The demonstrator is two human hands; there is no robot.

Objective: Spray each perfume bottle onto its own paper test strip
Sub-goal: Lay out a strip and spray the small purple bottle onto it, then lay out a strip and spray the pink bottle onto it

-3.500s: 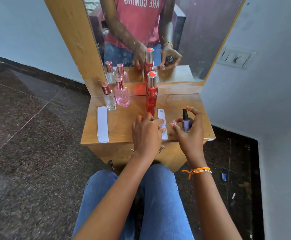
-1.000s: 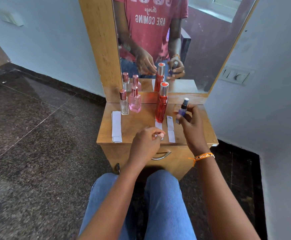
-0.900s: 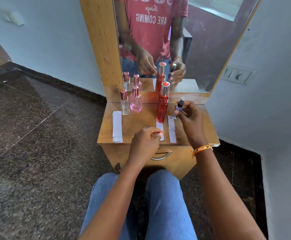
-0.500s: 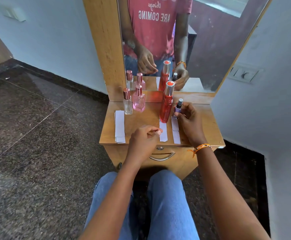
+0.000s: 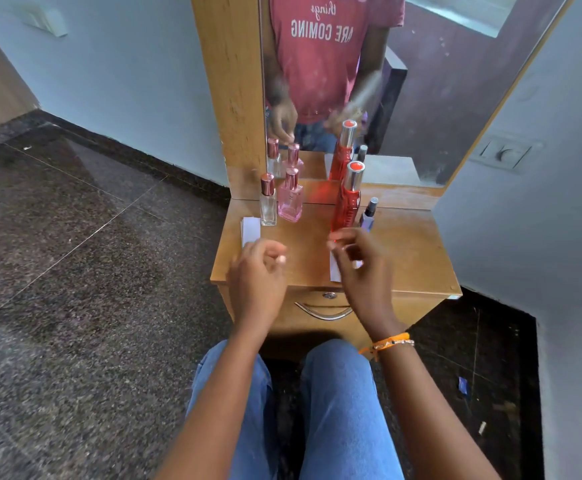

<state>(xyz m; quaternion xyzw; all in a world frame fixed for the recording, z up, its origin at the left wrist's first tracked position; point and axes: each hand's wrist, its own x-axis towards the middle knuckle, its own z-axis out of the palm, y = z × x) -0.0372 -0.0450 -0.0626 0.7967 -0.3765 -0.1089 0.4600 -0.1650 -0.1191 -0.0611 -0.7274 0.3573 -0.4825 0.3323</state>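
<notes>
Four perfume bottles stand on the wooden table (image 5: 403, 258) | small purple spray bottle (image 5: 368, 216) beside tall red glass bottle (image 5: 346, 202) | white paper strips (image 5: 335, 271) flimsy, pinch an end | left hand (image 5: 256, 271), right hand (image 5: 358, 265): grip loose, empty | glass likely slick, hold mid-body

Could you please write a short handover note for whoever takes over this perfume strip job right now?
Left hand: empty, loosely curled, near the stack of spare strips.
Right hand: no bottle in its grip, over the two strips laid by the front edge.
All four bottles stand on the dresser top: clear bottle, pink bottle, tall red bottle, small purple bottle.
Done: two strips laid out; which are sprayed cannot be told.
Left: likely clear and pink bottles, each needing a fresh strip.
</notes>
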